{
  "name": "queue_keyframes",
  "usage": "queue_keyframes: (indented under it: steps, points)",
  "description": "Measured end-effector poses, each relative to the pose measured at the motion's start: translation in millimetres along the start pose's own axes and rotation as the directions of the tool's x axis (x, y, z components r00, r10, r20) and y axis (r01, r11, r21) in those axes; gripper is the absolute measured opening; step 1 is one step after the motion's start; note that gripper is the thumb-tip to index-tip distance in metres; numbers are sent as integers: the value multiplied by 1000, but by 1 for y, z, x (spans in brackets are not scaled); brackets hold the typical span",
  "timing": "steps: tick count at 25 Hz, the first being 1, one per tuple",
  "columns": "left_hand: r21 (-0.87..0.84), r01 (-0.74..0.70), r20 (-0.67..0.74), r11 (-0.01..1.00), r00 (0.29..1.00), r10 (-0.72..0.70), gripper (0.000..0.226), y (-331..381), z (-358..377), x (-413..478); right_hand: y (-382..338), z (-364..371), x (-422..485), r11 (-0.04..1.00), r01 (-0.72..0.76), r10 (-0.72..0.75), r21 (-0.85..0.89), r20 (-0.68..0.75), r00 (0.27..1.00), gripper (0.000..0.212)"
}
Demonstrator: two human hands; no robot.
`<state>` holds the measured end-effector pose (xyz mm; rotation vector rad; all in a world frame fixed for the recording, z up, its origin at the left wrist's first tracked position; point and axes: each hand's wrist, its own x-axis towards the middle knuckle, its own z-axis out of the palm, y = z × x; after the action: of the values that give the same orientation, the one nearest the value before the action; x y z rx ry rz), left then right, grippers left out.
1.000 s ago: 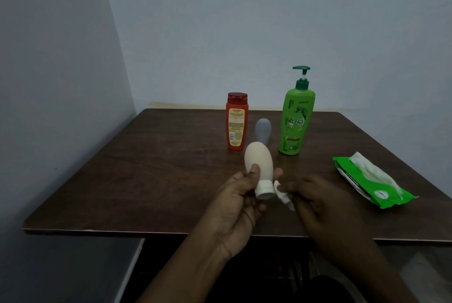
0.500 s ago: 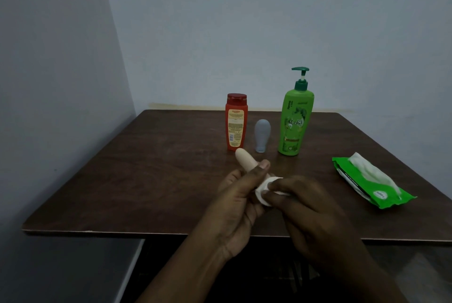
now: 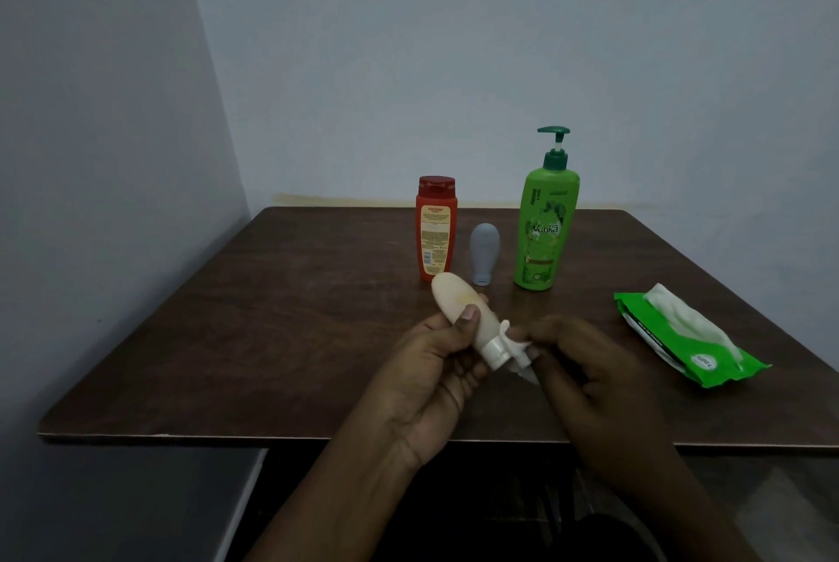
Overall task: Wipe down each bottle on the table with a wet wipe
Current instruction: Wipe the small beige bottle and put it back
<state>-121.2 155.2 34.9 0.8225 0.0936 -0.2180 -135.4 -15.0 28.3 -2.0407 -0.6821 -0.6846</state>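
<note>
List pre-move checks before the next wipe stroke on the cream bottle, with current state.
1. Grip: left hand holds cream bottle round its body: ok.
2. Wipe: right hand pinches wet wipe at the white cap: ok.
3. Cap fully closed: cannot tell, the wipe partly hides it.
4. Waiting: red bottle, grey bottle and green pump bottle upright on table, apart from the hands: ok.
5. Spare wipes: wipe pack open, one sticking out: ok.

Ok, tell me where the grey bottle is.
Head view: the grey bottle stands cap-down at the far middle of the table, between the orange bottle on its left and the green pump bottle on its right.
</note>
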Motion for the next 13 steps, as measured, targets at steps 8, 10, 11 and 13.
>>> queue_keyframes:
  steps: [8,10,11,13]
  points:
    - [-26,-115,71,993,991,116,46,-6,-7,10,3,26,10,121,-522,682,845,311,662,27]
    - [-74,-107,88,991,990,114,46,-7,-9,11,-1,25,9,-27,-582,619,813,471,629,29]
    - [-101,-96,90,990,990,105,44,-8,-10,11,-4,24,7,-76,-604,546,793,540,641,28]
    - [-126,-72,78,989,994,82,43,-9,-10,11,-15,19,2,-104,-656,428,748,629,649,25]
